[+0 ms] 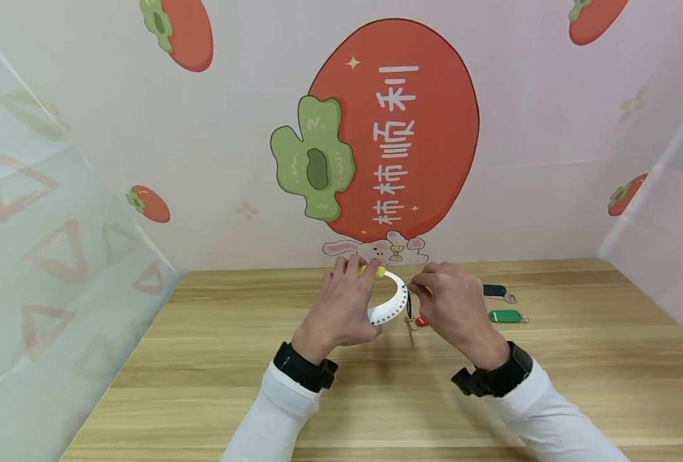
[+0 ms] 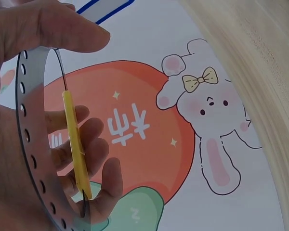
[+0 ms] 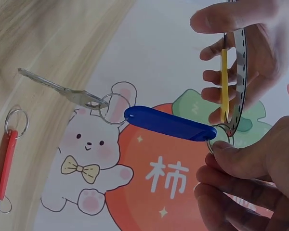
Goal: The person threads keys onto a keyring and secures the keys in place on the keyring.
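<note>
My left hand point(image 1: 341, 301) grips a white curved plate point(image 1: 397, 307) with small holes along its outer edge and a yellow handle point(image 2: 76, 144) across its inner side. The thumb presses one end; the other fingers curl behind the handle. At the plate's right edge, my right hand point(image 1: 454, 308) pinches a metal split ring point(image 3: 210, 147) between thumb and fingers. From that ring hangs a blue key tag point(image 3: 171, 124), with a metal key point(image 3: 62, 89) on a second ring at its other end. The split ring overlaps the plate's edge in the right wrist view.
A red key tag point(image 3: 8, 163) with rings lies on the wooden table point(image 1: 214, 372) behind the right hand. To the right lie a black key tag point(image 1: 494, 290) and a green one point(image 1: 506, 316). A printed backdrop point(image 1: 232, 128) stands at the table's back edge.
</note>
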Tool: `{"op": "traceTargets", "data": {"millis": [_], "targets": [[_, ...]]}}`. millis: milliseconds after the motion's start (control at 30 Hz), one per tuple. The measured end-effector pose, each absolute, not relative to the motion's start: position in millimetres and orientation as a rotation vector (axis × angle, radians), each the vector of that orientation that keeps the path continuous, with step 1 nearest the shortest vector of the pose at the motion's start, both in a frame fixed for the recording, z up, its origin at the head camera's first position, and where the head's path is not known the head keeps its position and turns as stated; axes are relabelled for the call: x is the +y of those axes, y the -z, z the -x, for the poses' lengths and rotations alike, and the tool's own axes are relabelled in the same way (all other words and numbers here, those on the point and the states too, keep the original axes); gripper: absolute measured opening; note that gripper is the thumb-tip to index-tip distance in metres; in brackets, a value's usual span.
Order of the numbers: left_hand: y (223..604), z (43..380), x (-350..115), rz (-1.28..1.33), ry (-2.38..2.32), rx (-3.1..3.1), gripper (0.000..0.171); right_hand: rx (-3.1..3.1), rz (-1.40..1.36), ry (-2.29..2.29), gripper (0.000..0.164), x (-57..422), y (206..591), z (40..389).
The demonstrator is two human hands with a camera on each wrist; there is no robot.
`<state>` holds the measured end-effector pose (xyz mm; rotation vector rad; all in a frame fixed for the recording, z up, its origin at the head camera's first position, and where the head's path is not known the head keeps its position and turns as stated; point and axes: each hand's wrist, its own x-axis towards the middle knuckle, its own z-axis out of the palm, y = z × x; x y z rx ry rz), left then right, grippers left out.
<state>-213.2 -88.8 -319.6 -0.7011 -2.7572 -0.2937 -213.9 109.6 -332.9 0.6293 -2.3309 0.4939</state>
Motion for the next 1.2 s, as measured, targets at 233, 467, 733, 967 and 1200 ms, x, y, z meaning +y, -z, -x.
{"op": "traceTargets", "data": {"millis": [233,467,733,967,1200], "targets": [[319,214,-90,0.695,0.363,-2.763,0.098,-2.295,-0.648,-0.541,0.007,110,334,216],[316,215,-97,0.677,0.429,-2.749,0.096,-2.397,-0.71,-1.125,0.005,121,329,223],[314,216,-100,0.683,0.47,-2.743,0.092,-2.499,-0.605,-1.846,0.019,132,326,230],[313,216,-100,0.686,0.482,-2.74,0.094,-2.4,-0.592,-2.151,0.027,134,329,234],[313,216,-99,0.692,0.512,-2.738,0.097,-2.176,-0.667,-2.559,0.018,135,332,236]]}}
